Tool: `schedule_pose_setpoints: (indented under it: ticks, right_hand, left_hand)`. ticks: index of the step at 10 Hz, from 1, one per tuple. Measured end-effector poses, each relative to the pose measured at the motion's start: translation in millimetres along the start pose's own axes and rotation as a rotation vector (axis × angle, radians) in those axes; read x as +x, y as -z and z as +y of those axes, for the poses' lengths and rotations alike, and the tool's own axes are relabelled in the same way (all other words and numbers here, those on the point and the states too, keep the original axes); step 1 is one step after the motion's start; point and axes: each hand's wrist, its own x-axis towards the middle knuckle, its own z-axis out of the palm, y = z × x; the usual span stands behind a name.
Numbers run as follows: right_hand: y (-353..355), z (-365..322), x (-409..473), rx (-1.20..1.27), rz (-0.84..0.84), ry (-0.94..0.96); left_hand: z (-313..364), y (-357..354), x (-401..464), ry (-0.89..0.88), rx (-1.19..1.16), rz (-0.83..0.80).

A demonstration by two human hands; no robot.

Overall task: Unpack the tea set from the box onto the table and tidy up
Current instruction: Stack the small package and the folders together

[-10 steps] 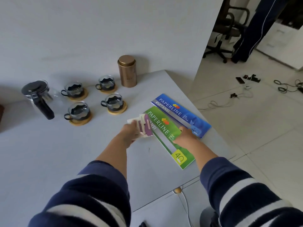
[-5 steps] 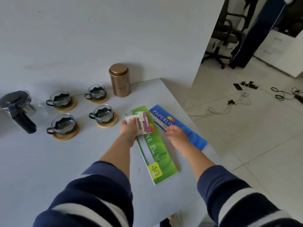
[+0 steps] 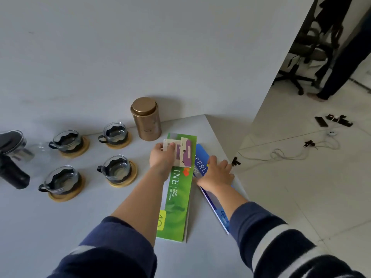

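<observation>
Head view: tidying step. Left hand point(image 3: 161, 157) fingers pinch purple-and-white cards point(image 3: 181, 152) above green booklet point(image 3: 177, 194); right hand point(image 3: 215, 173) fingers spread flat on blue booklet point(image 3: 200, 157). Next, likely: square booklets, stack cards.

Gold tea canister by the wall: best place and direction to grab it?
Wrap the cylindrical body of the gold tea canister below its lid, coming from the front-right. It stands upright, the wall blocks the back, a glass cup crowds its left, and the lid may lift off.
</observation>
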Motion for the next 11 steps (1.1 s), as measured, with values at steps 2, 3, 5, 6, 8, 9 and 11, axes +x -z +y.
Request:
schedule_pose_setpoints:
  ticks: [2, 3, 5, 6, 8, 9, 11]
  right_hand:
    - [23.5, -41.4, 78.7, 0.122, 0.051, 0.03]
    - [28.7, -55.2, 106.6, 0.196, 0.078, 0.083]
    - [25.9, -55.9, 122.3, 0.589, 0.205, 0.179]
    - [29.1, -53.1, 126.4, 0.966, 0.096, 0.14]
    - [30.9, -44.3, 147.3, 0.846, 0.027, 0.189]
    - [21.2, -45.3, 147.6, 0.62, 0.104, 0.248]
    - [15.4, -56.0, 145.2, 0.652, 0.079, 0.231]
  left_hand:
    - [13.3, -12.2, 36.8, 0.124, -0.237, -0.025]
    - [10.5, -17.5, 54.5, 0.145, -0.277, 0.02]
    - [19.8, -44.6, 83.2, 0.165, -0.242, 0.039]
    - [31.4, -62.7, 99.0, 0.129, -0.239, 0.017]
    - [38.5, -83.3, 124.2, 0.032, 0.058, -0.077]
    - [29.9, -83.7, 123.0, -0.001, 0.345, -0.117]
    - [35.3, -86.1, 124.7, 0.054, 0.095, -0.109]
